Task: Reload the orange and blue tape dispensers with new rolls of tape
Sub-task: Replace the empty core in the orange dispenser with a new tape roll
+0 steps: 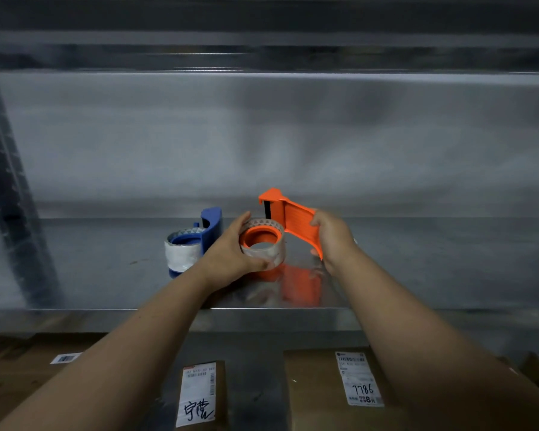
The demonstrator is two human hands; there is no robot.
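Note:
The orange tape dispenser (293, 219) is held just above the steel shelf (106, 269). My right hand (333, 241) grips its ribbed handle plate. A roll of clear tape (273, 251) sits around the dispenser's orange hub, and my left hand (227, 250) curls round that roll from the left. The blue tape dispenser (210, 227) rests on the shelf to the left, with a roll of tape (182, 251) on its hub; neither hand touches it.
The shelf's front lip (262, 318) runs across the view below my arms. Under it lie cardboard parcels with white labels (360, 379), one of them handwritten (196, 396). A dark upright post (10, 194) stands at the left.

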